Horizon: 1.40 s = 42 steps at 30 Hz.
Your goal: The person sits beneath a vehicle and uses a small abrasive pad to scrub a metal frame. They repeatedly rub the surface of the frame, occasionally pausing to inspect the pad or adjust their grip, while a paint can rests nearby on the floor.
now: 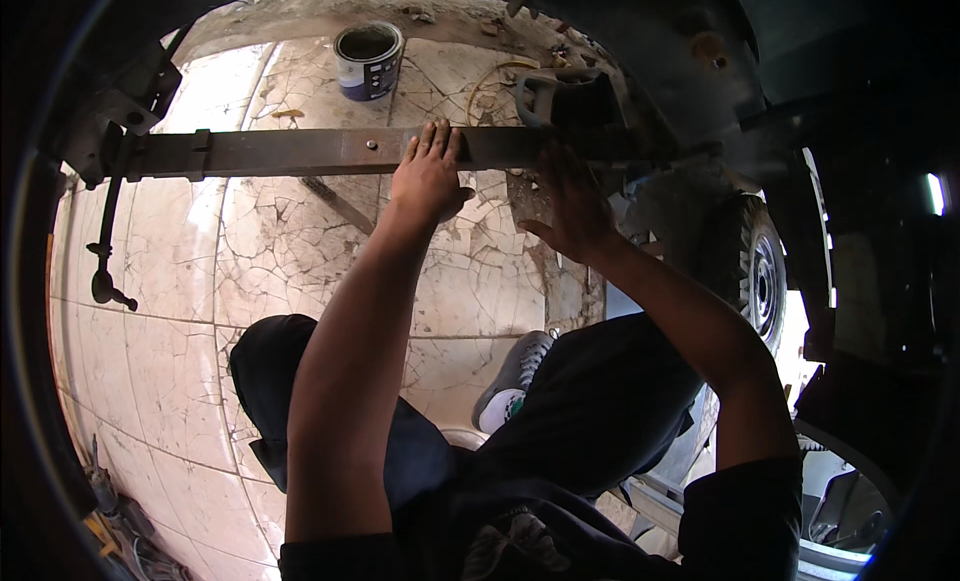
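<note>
A dark steel leaf spring [280, 153] runs crosswise in front of me, with a clamp band near its left end and a bolt head near the middle. My left hand [432, 173] lies on it just right of the bolt, fingers stretched forward and thumb out to the side. Farther right, my right hand [577, 206] reaches to the same spring, its fingers extended and its thumb apart. Shadow dims the right fingertips, so their exact contact is hard to see. Neither hand is wrapped around anything. A link rod [107, 231] hangs at the spring's left end.
Beyond the spring, a paint can [366, 61] stands on the cracked tile floor [290, 271]. Near it is a dark jug with a handle [570, 96]. A wheel with a treaded tyre [762, 271] is at right. Dark vehicle bodywork [680, 41] overhangs the upper right.
</note>
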Available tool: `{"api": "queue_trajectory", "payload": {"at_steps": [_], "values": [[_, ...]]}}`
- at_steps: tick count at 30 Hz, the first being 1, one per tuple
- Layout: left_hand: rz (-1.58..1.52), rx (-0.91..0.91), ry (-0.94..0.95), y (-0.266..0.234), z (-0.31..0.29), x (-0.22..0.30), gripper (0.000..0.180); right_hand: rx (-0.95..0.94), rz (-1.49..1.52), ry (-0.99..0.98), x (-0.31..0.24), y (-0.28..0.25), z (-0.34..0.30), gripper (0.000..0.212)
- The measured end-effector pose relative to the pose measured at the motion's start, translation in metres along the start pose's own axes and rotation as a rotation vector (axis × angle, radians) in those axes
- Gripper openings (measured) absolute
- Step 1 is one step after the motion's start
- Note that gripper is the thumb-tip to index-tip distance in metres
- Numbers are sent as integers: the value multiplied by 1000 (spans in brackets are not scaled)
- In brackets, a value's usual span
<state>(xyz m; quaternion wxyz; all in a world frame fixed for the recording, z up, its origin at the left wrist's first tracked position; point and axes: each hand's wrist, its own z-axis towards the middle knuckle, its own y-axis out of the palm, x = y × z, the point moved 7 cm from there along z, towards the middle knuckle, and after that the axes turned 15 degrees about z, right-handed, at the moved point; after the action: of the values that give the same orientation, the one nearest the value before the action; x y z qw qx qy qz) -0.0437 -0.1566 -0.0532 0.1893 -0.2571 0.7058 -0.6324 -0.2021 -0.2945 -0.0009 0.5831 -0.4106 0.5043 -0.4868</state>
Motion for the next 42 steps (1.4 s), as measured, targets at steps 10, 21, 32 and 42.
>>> {"api": "queue_trajectory", "payload": {"at_steps": [10, 21, 32, 42], "values": [[69, -31, -72, 5, 5, 4, 107, -109, -47, 70, -9, -1, 17, 110], [-19, -28, 19, 3, 0, -11, 102, -138, -86, 118, -5, -1, 27, 112], [-2, -38, -60, -2, 2, -12, 104, -74, -1, 134, 12, 0, 33, 114], [54, -73, -87, 4, 6, -12, 112, -101, -85, 128, 1, 6, 24, 120]]}}
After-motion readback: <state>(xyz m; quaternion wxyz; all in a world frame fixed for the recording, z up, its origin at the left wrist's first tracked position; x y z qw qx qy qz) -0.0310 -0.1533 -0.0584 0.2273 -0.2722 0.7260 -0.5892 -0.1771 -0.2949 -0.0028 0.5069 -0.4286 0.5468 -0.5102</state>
